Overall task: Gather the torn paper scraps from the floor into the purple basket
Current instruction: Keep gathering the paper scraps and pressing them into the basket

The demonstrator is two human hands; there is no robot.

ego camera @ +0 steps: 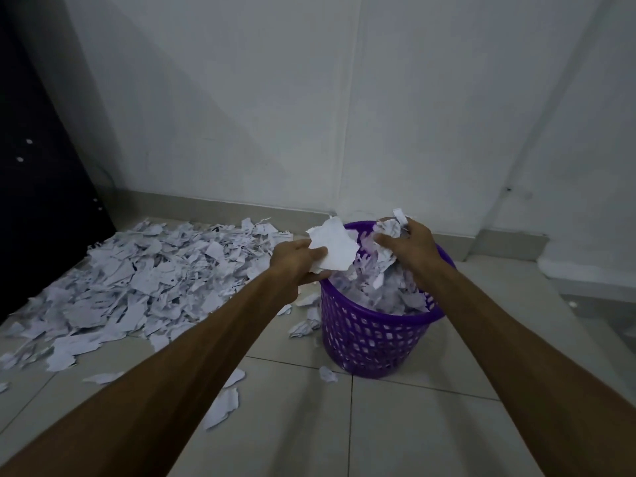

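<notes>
White torn paper fills both grips. The left hand (297, 261) pinches a large paper piece (335, 247) between thumb and fingers, just beside the near-left rim of the purple basket (373, 339). The right hand (411, 244) curls around a crumpled bunch of scraps (390, 227), directly over the basket opening. Under this grip, the basket is nearly full of scraps. Far left of both grips, a wide pile of paper scraps (137, 280) lies on the tiled floor (395, 425), and some loose pieces lie near the basket.

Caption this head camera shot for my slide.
Both hands drop torn paper into a purple basket beside the floor pile.
</notes>
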